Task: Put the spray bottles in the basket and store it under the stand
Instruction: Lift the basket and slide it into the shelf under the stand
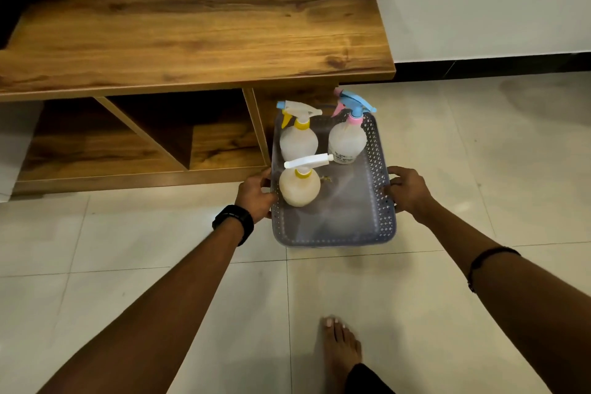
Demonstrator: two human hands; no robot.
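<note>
From the head camera, a grey perforated basket sits low over the pale tiled floor, at the right end of a wooden stand; whether it rests on the tiles or is lifted just clear of them is hard to judge from this angle. The left hand, with a black watch at the wrist, grips the basket's left rim. The right hand clasps the right rim. Three spray bottles stand upright inside: a yellowish bottle nearest the left hand, a white bottle with a yellow collar behind it, and a bottle with a blue and pink trigger at the far right. The basket's far end lies just below the stand's edge, beside its open lower shelf. A bare foot stands on the floor.
</note>
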